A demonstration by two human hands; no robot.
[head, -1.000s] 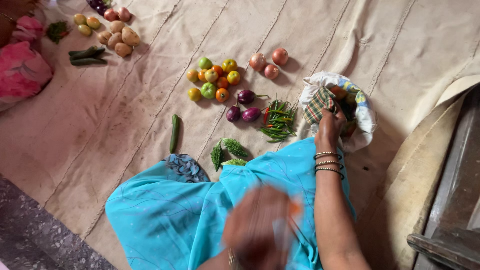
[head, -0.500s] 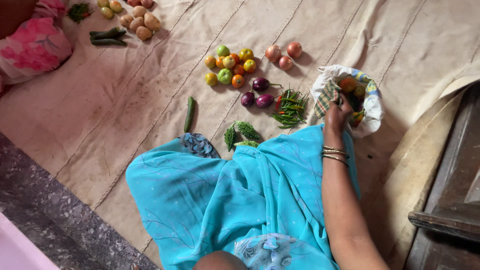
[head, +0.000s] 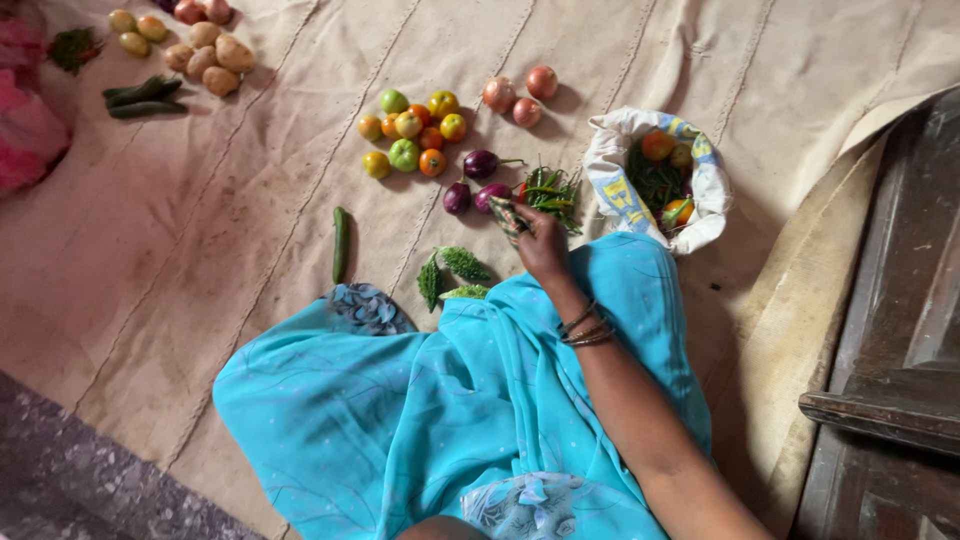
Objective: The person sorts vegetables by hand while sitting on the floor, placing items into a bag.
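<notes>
My right hand (head: pixel 543 243) is shut on a small folded checked cloth (head: pixel 508 214), just above my blue-draped lap (head: pixel 420 400). It hovers by the pile of green chillies (head: pixel 550 188) and the purple aubergines (head: pixel 470 190). To its right stands a white sack (head: pixel 608 172), open, with tomatoes and greens inside. Bitter gourds (head: pixel 450 272) lie just left of the hand. My left hand is out of view.
On the beige mat (head: pixel 250 200) lie tomatoes (head: pixel 410 130), onions (head: pixel 515 95), one cucumber (head: pixel 341 243), and far left potatoes (head: pixel 208 60) and more cucumbers (head: pixel 140 97). Pink cloth (head: pixel 25 125) shows at the left edge. Dark wooden furniture (head: pixel 900 300) stands right.
My right hand left the sack with the checked cloth and moved left to the chillies. The blurred left hand seen a second ago is gone from view.
</notes>
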